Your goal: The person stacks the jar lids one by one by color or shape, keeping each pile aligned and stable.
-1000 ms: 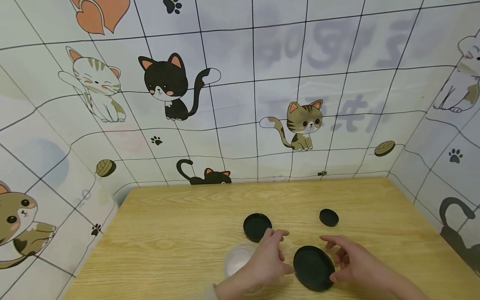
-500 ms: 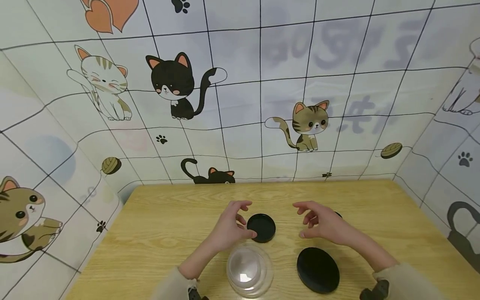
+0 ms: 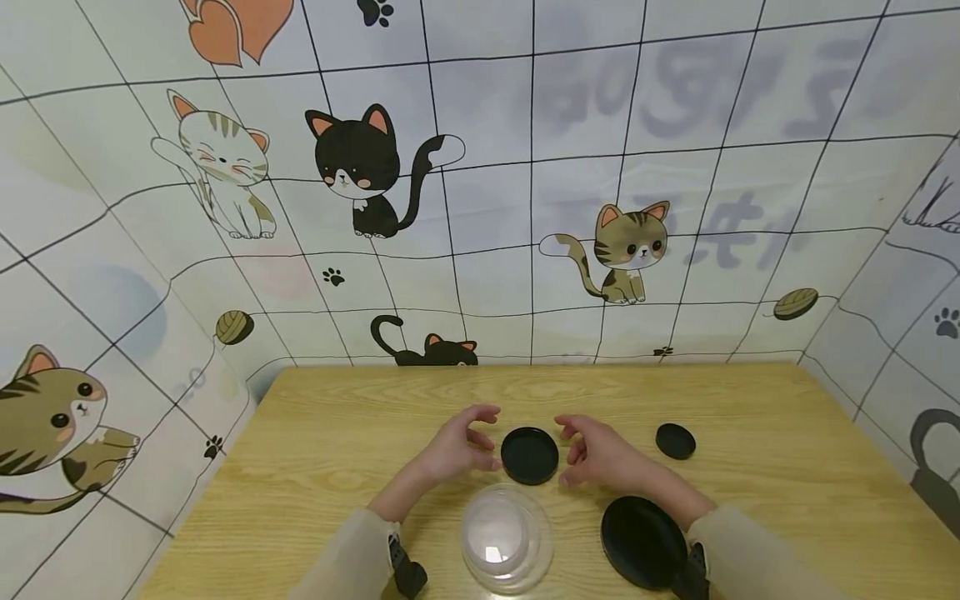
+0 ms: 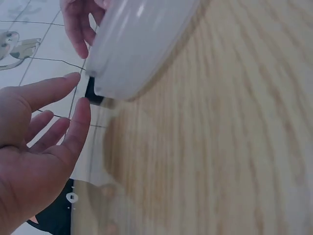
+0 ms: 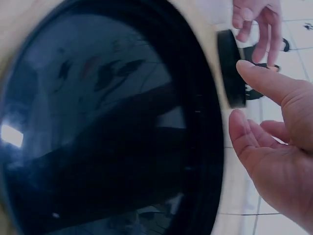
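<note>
A medium black round lid with a raised rim lies on the wooden table. On its left is my left hand, fingers relaxed and slightly bent, with a small gap to the rim. My right hand hovers at its right side, thumb and fingers apart. Neither hand visibly holds anything. Closer to me stand clear plastic round containers, seemingly stacked, also seen as a translucent wall in the left wrist view. A large black lid lies beneath my right forearm and fills much of the right wrist view.
A small black disc lies farther right on the wooden table. Behind the table hangs a white grid-patterned backdrop with cartoon cats. Dark wrist cameras sit at both sleeves, the right one overlapping the large lid's edge.
Both hands have left the large lid and moved forward to either side of the medium lid. The right hand has come left toward it. The head view has shifted slightly.
</note>
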`<state>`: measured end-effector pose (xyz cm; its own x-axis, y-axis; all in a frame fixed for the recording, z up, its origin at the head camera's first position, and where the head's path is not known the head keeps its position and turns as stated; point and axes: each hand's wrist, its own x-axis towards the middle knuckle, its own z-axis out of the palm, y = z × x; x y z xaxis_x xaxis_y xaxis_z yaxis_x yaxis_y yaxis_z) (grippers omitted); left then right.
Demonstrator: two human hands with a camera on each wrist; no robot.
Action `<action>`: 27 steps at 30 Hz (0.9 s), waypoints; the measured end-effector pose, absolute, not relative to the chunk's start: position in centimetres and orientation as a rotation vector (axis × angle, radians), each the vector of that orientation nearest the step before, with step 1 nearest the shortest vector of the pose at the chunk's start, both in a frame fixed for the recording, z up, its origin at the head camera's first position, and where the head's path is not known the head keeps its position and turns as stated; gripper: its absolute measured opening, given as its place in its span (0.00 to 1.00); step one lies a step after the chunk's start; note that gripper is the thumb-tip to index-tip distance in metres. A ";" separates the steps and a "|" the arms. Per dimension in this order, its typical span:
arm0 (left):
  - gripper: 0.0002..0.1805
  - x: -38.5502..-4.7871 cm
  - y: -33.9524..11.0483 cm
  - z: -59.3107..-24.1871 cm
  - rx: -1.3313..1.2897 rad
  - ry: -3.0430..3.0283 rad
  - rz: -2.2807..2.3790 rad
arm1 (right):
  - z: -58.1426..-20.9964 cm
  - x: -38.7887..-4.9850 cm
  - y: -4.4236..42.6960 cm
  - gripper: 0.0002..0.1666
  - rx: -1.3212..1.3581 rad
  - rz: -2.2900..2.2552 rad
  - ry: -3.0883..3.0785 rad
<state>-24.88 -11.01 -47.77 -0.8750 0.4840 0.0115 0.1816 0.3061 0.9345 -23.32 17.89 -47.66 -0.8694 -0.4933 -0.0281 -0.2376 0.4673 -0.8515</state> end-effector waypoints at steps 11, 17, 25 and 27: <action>0.41 -26.0 -10.4 -48.9 0.647 2.319 1.441 | -49.1 -23.6 17.0 0.49 -0.675 -1.260 2.569; 0.38 -26.3 -10.2 -49.4 0.628 2.358 1.374 | -49.4 -23.6 16.8 0.44 -0.720 -1.265 2.595; 0.34 -26.6 -9.9 -49.1 0.647 2.346 1.342 | -49.3 -23.5 16.6 0.37 -0.724 -1.262 2.597; 0.34 -26.7 -9.8 -49.0 0.641 2.345 1.336 | -49.3 -23.5 16.6 0.37 -0.714 -1.250 2.603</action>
